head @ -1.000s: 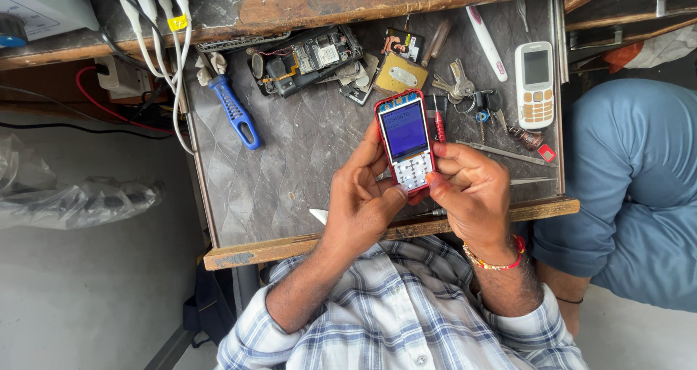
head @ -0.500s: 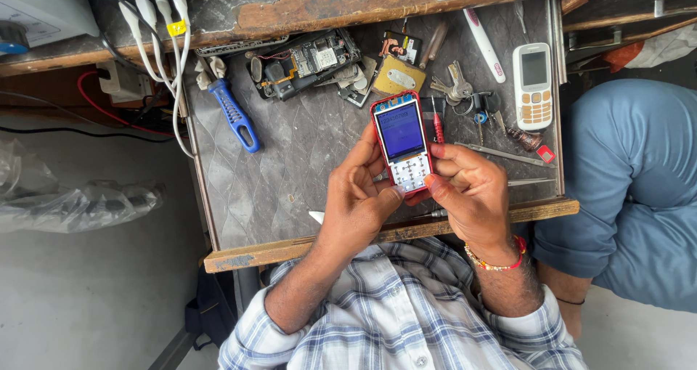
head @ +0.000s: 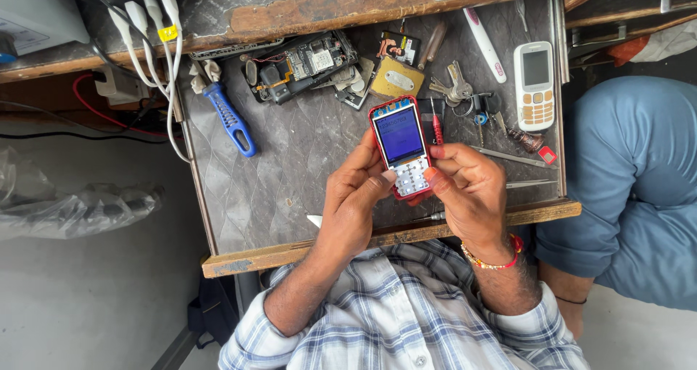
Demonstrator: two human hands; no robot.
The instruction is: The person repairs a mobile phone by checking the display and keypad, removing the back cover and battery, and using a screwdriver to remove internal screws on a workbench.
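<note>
A red keypad phone (head: 401, 146) is held up over the grey worktop (head: 283, 174), gripped from both sides at its lower half. The left hand (head: 356, 199) is wrapped around the phone's left edge, fingers curled behind the casing, and the thumb is laid across the lower-left keys. The right hand (head: 468, 185) is closed on the right edge, its thumb tip pressed at the keypad's right side, its fingers folded behind. The blue screen is lit and left uncovered above both thumbs; the phone is tilted slightly, top end pointed away from the body.

Just beside the phone's upper right corner, a red-handled screwdriver (head: 436, 127) is seen on the worktop, partly hidden by the right fingers. A bunch of keys (head: 454, 87) is spread near it. A white keypad phone (head: 535, 84) is laid well apart to the right. To the left, a blue-handled tool (head: 230, 119) is rested on the surface, and an opened phone with its circuit board (head: 301, 65) is lying beyond. White cables (head: 156, 36) are draped over the far edge.
</note>
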